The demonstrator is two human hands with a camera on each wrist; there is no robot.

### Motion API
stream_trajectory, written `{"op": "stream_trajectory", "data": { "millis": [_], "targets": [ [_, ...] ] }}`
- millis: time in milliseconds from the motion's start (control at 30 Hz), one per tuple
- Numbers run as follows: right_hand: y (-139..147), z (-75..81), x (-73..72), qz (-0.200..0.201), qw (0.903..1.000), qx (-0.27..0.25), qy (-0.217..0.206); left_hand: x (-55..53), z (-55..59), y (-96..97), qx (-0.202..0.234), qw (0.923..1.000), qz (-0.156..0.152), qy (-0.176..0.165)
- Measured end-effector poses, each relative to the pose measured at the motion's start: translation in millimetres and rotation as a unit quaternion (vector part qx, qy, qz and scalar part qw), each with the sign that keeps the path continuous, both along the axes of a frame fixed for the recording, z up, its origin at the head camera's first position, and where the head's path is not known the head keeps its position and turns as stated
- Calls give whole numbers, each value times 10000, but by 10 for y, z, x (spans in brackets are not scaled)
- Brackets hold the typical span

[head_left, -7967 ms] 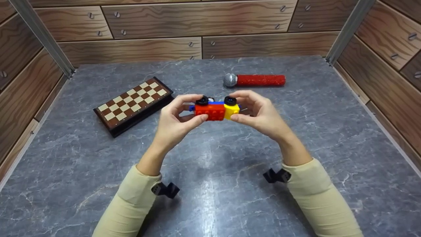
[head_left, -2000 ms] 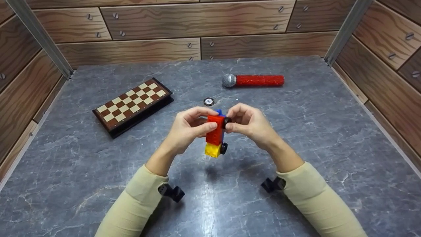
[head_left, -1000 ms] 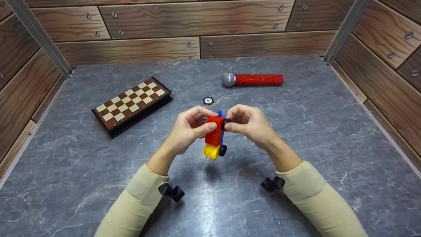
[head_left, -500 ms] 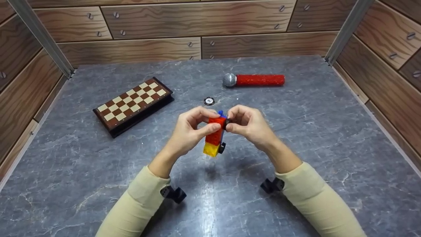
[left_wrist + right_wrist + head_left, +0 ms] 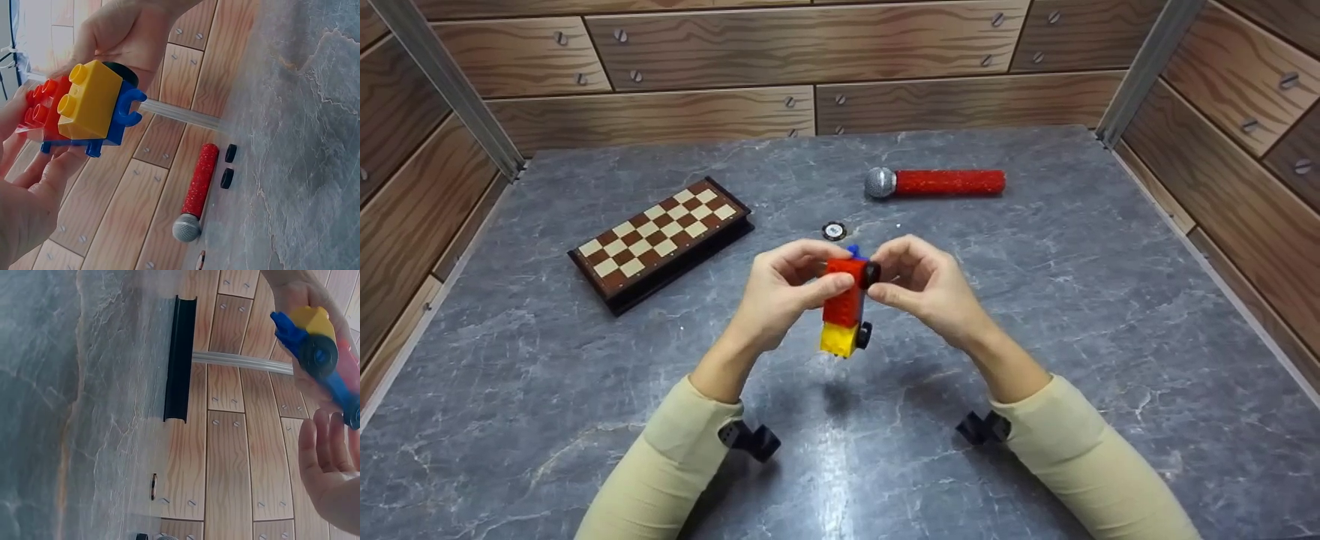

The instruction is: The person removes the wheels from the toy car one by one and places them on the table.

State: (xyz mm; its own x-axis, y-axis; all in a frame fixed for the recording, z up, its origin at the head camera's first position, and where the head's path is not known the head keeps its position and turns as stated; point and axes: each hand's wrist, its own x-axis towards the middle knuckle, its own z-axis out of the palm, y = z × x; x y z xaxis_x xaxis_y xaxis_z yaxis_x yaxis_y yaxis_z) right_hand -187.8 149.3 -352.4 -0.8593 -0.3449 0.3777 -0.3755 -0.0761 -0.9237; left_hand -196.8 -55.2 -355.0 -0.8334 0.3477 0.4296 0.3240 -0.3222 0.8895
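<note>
My left hand [image 5: 780, 289] grips a toy brick car [image 5: 844, 300] by its red block above the table, its yellow end downward. Two black wheels [image 5: 872, 274] show on the side toward my right hand. The right hand [image 5: 934, 289] is beside the upper wheel, thumb and index finger spread around it; whether they touch it is unclear. The left wrist view shows the blue chassis [image 5: 112, 135] with a hook at its end and bare pegs [image 5: 93, 149] along one side. Two loose black wheels [image 5: 226, 178] stand on the table there; the head view does not show them.
A folded chessboard box [image 5: 660, 244] lies at the left. At the back right is a red microphone [image 5: 937, 182] with a silver head. A round black-and-white chip [image 5: 834, 230] sits just beyond the hands. Wood-patterned walls [image 5: 697, 45] enclose the table's back and sides.
Held level by both hands eight seconds ago, the car now hangs yellow end down in my left hand. My right fingers, pinching the upper wheel half a second ago, have loosened and spread.
</note>
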Motion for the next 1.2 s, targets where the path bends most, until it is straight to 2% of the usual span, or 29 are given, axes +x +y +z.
{"op": "stream_trajectory", "data": {
  "millis": [167,533,800,1033,1200],
  "targets": [
    [-32,5,29,-204,9993,192,254,2,2,6,69,9998,77,-190],
    [-64,-8,60,-237,9997,-68,-42,-5,-10,9,143,9995,131,-268],
    [-66,-17,42,8,9933,-778,-856,-7,-18,8,232,9991,40,-353],
    [-60,2,51,146,9783,-1102,-1748,-9,-16,-10,147,9983,-231,-506],
    [-60,9,67,222,9710,-1208,-2050,-24,-25,-31,-8,9989,-400,-253]
  ]
}}
